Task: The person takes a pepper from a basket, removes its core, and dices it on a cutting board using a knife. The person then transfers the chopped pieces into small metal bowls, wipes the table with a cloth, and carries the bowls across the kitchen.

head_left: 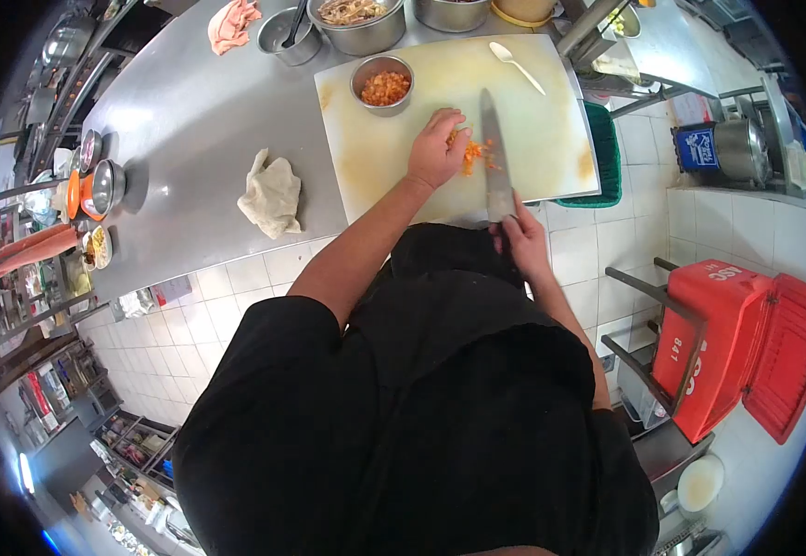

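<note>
My right hand [521, 239] is wrapped round the handle of a kitchen knife [495, 134], whose long blade points away from me over the white cutting board [551, 139]. Just left of the blade lies a small heap of chopped orange vegetable [469, 159], with a few bits against the steel. Curled over the heap's left side is my left hand [437, 150], fingers together and thumb bent in, some orange bits between them. Beyond that hand, a metal bowl [382, 85] holds more finely chopped orange pieces. A white spoon [516, 67] rests at the board's far right.
A beige cloth [271, 195] lies on the steel counter [199, 120] left of the board. Metal pots [366, 32] and a pink cloth [232, 26] are at the back. A green bin [602, 157] stands under the board's right edge, and a red cool box [713, 343] is further right.
</note>
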Motion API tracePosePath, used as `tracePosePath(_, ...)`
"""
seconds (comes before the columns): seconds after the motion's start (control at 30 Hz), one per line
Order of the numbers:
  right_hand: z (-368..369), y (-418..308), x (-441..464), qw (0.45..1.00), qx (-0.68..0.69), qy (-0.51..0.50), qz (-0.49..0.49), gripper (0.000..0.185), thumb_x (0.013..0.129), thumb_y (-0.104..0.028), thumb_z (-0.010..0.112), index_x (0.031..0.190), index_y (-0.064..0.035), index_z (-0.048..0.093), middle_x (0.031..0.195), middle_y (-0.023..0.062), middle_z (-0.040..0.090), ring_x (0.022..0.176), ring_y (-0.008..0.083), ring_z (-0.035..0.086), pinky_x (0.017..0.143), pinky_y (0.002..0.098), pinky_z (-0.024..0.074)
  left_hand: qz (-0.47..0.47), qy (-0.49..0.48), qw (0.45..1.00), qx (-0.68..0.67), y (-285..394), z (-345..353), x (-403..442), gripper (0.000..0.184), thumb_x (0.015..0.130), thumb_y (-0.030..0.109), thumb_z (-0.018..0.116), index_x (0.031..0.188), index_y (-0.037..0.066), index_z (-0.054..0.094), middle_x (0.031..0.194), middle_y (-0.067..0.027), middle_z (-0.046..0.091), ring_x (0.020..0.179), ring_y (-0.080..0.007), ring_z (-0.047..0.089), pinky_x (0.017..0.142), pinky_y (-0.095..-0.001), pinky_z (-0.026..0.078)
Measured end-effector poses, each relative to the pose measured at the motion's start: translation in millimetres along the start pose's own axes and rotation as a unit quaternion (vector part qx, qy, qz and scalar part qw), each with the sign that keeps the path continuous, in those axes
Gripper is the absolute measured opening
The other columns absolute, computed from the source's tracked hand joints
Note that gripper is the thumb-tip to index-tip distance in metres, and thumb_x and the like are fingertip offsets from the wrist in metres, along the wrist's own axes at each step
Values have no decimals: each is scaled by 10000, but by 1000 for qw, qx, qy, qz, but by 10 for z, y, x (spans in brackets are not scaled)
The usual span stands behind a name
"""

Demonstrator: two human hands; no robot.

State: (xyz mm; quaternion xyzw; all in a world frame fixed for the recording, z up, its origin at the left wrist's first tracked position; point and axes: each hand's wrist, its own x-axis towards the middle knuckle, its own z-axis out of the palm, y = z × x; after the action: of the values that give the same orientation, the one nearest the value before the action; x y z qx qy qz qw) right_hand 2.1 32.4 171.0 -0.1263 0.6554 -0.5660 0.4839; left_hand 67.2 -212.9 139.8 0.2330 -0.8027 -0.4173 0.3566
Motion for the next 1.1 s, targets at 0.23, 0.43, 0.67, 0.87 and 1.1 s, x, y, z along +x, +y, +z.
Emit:
tracePosePath(0.23,620,105,111,999,33,11,-13,580,1069,-75,504,1621,-131,332,886,62,678,638,101,583,582,256,516,-1,19,1000,21,191,202,-82,282,930,159,678,1167,8,653,1251,-199,664,1132,-364,661,952,-400,545)
tracePosePath(0.43,784,34,73,994,97,-12,-39,563,1077,-77,485,1618,-106,332,911,60,665,653,99,583,578,254,509,14,57,998,19,222,266,-108,209,901,113,712,1077,1,705,1246,-200,662,1079,-343,681,902,-380,569)
tracePosePath(0.67,939,-695,44,995,0,-29,-95,554,1054,-81,509,1595,-100,389,889,46,653,636,83,559,572,241,489,19,162,986,-20,548,-72,373,125,892,31,691,1003,-9,733,1211,-185,690,1056,-316,693,891,-362,565)
tracePosePath(0.87,1410,-1260,555,984,-67,-88,-139,528,1052,-85,512,1574,-110,433,825,37,647,612,90,555,570,258,488,13,264,964,14,276,-688,967,134,869,-1,666,980,-8,740,1094,-188,714,1008,-347,700,909,-401,563)
tracePosePath(1.1,1580,-1394,838,986,-67,-88,-121,537,1049,-100,531,1575,-96,423,823,46,659,594,101,564,561,271,493,-20,259,966,18,9,-821,1121,122,881,7,664,965,-5,751,1033,-169,716,901,-320,712,809,-378,577)
